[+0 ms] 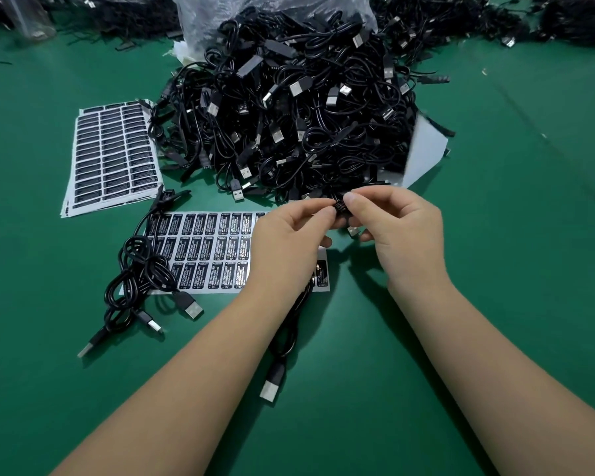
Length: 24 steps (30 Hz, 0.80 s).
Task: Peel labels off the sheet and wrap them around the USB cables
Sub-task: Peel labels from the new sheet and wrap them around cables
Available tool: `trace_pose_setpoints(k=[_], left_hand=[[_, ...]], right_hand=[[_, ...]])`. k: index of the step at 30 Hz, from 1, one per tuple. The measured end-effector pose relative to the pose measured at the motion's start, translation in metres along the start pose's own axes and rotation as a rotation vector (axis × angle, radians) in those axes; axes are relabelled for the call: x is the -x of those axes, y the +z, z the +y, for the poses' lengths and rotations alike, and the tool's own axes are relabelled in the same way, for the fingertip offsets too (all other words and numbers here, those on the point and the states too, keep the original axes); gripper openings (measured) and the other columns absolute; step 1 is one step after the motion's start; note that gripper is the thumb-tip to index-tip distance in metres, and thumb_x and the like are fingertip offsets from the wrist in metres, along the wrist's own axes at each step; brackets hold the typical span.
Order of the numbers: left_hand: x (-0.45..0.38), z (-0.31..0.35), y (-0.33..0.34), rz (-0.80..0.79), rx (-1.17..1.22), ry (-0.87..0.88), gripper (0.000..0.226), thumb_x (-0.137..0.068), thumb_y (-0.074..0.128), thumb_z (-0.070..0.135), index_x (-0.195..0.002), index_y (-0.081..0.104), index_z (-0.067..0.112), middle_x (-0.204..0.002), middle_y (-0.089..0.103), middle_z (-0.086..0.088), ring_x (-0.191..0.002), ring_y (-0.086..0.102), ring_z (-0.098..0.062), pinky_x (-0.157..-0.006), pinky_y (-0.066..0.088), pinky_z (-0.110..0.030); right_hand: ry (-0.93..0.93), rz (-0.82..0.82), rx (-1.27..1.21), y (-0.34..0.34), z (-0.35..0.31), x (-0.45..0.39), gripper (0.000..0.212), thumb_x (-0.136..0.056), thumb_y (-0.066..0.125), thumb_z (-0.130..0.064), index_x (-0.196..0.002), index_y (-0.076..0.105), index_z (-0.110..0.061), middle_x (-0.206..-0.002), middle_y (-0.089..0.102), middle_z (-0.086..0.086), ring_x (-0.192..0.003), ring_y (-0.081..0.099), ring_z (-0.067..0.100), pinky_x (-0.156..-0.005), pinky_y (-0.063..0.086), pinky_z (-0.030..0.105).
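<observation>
While both hands, left hand (pixel 291 231) and right hand (pixel 397 228), pinch the label (pixel 340 205) round the cable (pixel 291 333) above the sheet (pixel 217 252), mid-desk: keep edges aligned, press firmly.

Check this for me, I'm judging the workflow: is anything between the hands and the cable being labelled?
Nothing visible. The left hand and right hand already pinch the black label against the cable directly.
</observation>
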<state>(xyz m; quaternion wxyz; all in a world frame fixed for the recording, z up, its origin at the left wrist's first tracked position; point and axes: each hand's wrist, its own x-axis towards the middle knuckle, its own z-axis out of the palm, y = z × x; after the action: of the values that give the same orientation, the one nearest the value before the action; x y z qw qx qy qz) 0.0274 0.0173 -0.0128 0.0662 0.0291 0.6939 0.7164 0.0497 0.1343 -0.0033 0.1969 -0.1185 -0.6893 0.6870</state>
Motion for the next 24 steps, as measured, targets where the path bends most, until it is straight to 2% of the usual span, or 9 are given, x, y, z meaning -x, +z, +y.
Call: trace_pose_setpoints(k=[3, 9, 16, 18, 24], left_hand=[[-0.003, 0.002, -0.002, -0.049, -0.025, -0.059, 0.018, -0.092, 0.058, 0.015, -0.089, 0.072, 0.026, -0.08, 0.075, 0.003, -0.064, 0.066, -0.006, -0.058, 0.052, -0.022], [-0.01, 0.007, -0.01, -0.203, -0.047, -0.165, 0.019, -0.095, 0.056, 0.021, -0.085, 0.072, 0.021, -0.082, 0.075, 0.0, -0.062, 0.064, -0.007, -0.056, 0.051, -0.02], [-0.009, 0.006, -0.004, -0.098, -0.046, -0.138, 0.032, -0.089, 0.059, 0.015, -0.063, 0.075, 0.028, -0.071, 0.074, -0.001, -0.053, 0.061, -0.005, -0.047, 0.047, -0.017], [-0.009, 0.005, -0.001, -0.069, -0.039, -0.131, 0.032, -0.086, 0.059, 0.015, -0.063, 0.075, 0.031, -0.07, 0.074, -0.002, -0.053, 0.059, -0.005, -0.047, 0.044, -0.017], [-0.007, 0.004, -0.001, -0.03, 0.003, -0.159, 0.024, -0.084, 0.058, 0.012, -0.067, 0.074, 0.018, -0.071, 0.074, -0.002, -0.053, 0.058, -0.005, -0.047, 0.044, -0.016]], right_hand=[[0.01, -0.021, 0.009, -0.001, -0.002, 0.0, 0.013, -0.081, 0.071, -0.008, -0.074, 0.071, -0.019, -0.063, 0.07, -0.007, -0.057, 0.064, 0.004, -0.051, 0.045, 0.014], [0.028, -0.069, 0.055, -0.006, -0.004, -0.004, 0.012, -0.08, 0.074, -0.012, -0.075, 0.071, -0.023, -0.065, 0.069, -0.008, -0.058, 0.062, 0.005, -0.052, 0.045, 0.014], [0.021, -0.066, 0.068, -0.005, -0.004, -0.005, 0.012, -0.079, 0.073, -0.009, -0.075, 0.072, -0.02, -0.062, 0.069, -0.008, -0.052, 0.06, 0.002, -0.05, 0.044, 0.014], [0.007, -0.045, 0.076, -0.004, -0.002, -0.005, 0.012, -0.078, 0.074, -0.01, -0.074, 0.073, -0.021, -0.063, 0.068, -0.006, -0.054, 0.058, 0.003, -0.052, 0.044, 0.015], [0.006, 0.082, -0.015, -0.01, -0.005, -0.011, 0.014, -0.08, 0.073, -0.014, -0.073, 0.072, -0.025, -0.065, 0.068, -0.01, -0.059, 0.059, 0.005, -0.053, 0.047, 0.018]])
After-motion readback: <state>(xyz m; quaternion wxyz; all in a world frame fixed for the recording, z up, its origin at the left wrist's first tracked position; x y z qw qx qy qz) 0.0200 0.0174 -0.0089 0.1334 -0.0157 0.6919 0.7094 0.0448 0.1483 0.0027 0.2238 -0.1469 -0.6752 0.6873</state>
